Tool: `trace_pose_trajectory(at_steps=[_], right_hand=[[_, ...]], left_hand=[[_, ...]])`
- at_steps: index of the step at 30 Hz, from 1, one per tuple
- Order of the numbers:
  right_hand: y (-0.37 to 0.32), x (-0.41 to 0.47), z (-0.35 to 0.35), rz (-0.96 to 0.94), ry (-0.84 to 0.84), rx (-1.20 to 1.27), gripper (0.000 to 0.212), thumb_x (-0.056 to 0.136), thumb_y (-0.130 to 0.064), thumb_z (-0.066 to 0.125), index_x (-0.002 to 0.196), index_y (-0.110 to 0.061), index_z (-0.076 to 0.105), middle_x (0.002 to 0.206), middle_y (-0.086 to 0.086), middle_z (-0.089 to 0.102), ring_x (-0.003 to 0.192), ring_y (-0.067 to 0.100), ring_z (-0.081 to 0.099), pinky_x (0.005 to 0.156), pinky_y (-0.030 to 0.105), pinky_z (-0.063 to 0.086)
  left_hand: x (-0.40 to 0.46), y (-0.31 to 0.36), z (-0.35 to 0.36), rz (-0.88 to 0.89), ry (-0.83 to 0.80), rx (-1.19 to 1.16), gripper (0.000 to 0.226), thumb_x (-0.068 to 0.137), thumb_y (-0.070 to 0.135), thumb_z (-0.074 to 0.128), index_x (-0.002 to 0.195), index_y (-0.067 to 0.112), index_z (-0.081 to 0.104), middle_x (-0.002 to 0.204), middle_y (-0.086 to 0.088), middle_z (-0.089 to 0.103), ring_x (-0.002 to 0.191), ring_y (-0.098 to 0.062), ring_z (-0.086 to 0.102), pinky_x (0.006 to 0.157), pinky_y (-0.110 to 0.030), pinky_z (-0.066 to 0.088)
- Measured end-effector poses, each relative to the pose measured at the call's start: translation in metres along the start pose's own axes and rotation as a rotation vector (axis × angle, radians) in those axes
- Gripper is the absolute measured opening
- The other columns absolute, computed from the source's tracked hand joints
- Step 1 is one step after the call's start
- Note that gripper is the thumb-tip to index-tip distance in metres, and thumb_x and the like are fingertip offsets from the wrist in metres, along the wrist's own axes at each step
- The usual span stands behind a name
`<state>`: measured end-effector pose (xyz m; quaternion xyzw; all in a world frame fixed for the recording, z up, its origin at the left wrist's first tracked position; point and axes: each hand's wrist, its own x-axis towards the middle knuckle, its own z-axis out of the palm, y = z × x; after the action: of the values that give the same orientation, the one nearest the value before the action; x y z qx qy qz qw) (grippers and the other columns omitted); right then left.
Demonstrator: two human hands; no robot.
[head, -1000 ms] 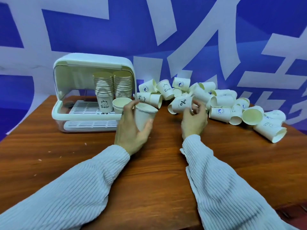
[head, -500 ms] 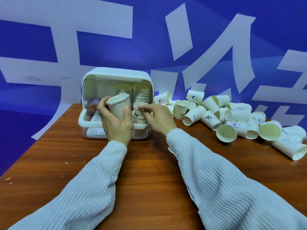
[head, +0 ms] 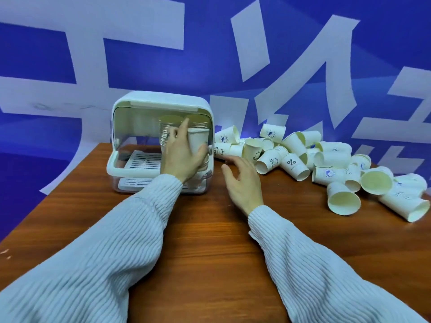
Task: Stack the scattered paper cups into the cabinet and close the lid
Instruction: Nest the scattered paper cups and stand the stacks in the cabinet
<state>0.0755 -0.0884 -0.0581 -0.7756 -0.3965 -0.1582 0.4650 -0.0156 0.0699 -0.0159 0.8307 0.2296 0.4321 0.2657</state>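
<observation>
At the open front of the white plastic cabinet with its lid flipped up (head: 161, 102), the left hand (head: 184, 155) has its grip wrapped round one white paper cup (head: 197, 142), thumb on the near side and fingers round the back. The cup sits upright, rim at the top, right in front of the two tall stacks of nested paper cups (head: 171, 127) inside the cabinet, towards its right side. So the bit that matters: the stacks are just behind and a touch left of the held cup, and their long axis is vertical, same as the cup's. I'd guess dropping it on means lifting over a stack top, which looks close under the roof.

The right hand (head: 243, 183) is loose and holding nothing, fingers relaxed, hovering over the brown wooden tabletop (head: 210, 241). It's the nearer hand to the heap of scattered paper cups (head: 326, 164) lying on their sides off to the right, the closest ones just beyond its fingertips. Plenty left there, lid not shut yet.
</observation>
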Motion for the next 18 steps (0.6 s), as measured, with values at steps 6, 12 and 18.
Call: trace_pose_trajectory(at_steps=[6, 12, 18], right_hand=[[0.019, -0.01, -0.026, 0.088, 0.023, -0.02, 0.022, 0.099, -0.032, 0.06, 0.118, -0.029, 0.071, 0.119, -0.015, 0.068, 0.117, 0.007, 0.055, 0.101, 0.028, 0.041], [0.03, -0.021, -0.045, 0.149, 0.034, 0.006, 0.023, 0.099, -0.037, 0.059, 0.118, -0.031, 0.07, 0.115, -0.015, 0.068, 0.114, 0.008, 0.056, 0.101, 0.037, 0.047], [0.054, -0.03, -0.095, 0.26, 0.103, -0.01, 0.024, 0.096, -0.036, 0.059, 0.118, -0.032, 0.069, 0.12, -0.016, 0.067, 0.115, 0.01, 0.06, 0.103, 0.041, 0.049]], left_hand=[[0.001, -0.009, 0.008, 0.025, -0.018, 0.037, 0.059, 0.085, 0.043, 0.076, 0.134, 0.016, 0.055, 0.133, -0.008, 0.047, 0.122, -0.032, 0.054, 0.101, -0.043, 0.043], [-0.014, -0.021, 0.019, 0.213, -0.127, 0.652, 0.085, 0.095, 0.078, 0.017, 0.088, 0.019, 0.078, 0.114, -0.002, 0.07, 0.11, -0.029, 0.053, 0.093, -0.05, 0.035], [-0.029, -0.011, 0.023, 0.265, 0.019, 0.541, 0.053, 0.093, 0.06, 0.04, 0.116, 0.023, 0.07, 0.129, -0.008, 0.063, 0.137, -0.033, 0.038, 0.112, -0.052, 0.024]])
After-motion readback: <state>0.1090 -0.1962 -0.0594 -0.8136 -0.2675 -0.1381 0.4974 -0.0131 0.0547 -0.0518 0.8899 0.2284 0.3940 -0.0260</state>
